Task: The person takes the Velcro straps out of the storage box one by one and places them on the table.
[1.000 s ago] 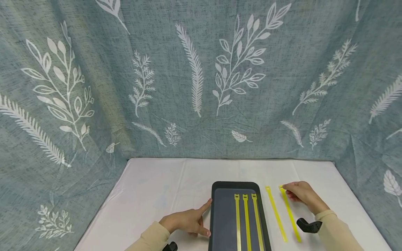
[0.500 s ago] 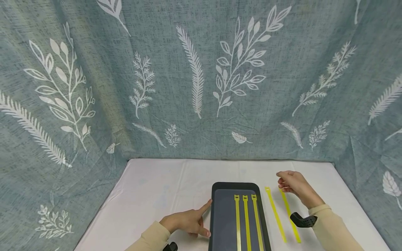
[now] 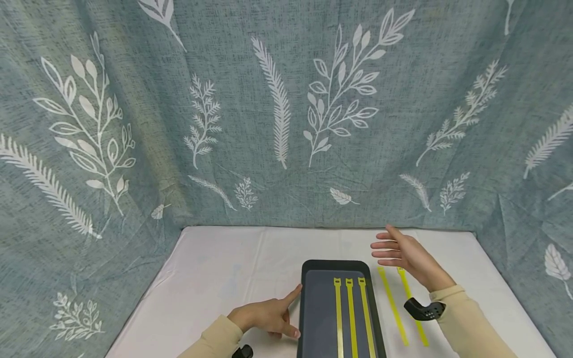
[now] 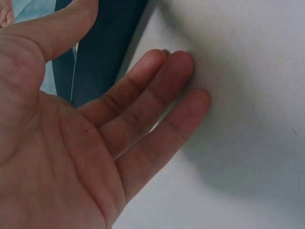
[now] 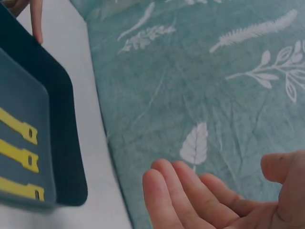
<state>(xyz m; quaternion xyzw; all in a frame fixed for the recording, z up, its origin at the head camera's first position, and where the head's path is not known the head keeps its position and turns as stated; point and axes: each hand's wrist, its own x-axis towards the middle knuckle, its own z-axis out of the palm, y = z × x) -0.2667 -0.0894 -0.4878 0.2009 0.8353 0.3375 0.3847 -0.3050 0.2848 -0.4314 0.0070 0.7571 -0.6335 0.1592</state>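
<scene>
My left hand rests at the left wall of a dark rectangular tray, index fingertip and thumb against it. In the left wrist view its other fingers stretch out loosely over the white cloth. Three yellow hook-and-loop cable ties lie lengthwise in the tray's right half, slotted heads at the far end. Right of the tray, two more lie on the table: a nearer yellow tie and an outer yellow tie. Above their far ends is my right hand, fingers straight and holding nothing; its wrist partly hides the outer tie.
White cloth covers the table. A blue-green curtain with white leaf prints hangs along the back edge and both sides. A black wrist device sits under the right sleeve. The tray's near end runs out of the head view.
My right hand has let go of the outer tie's head, risen and moved left, its fingers straightening. The left hand, the tray and the ties in it stay put.
</scene>
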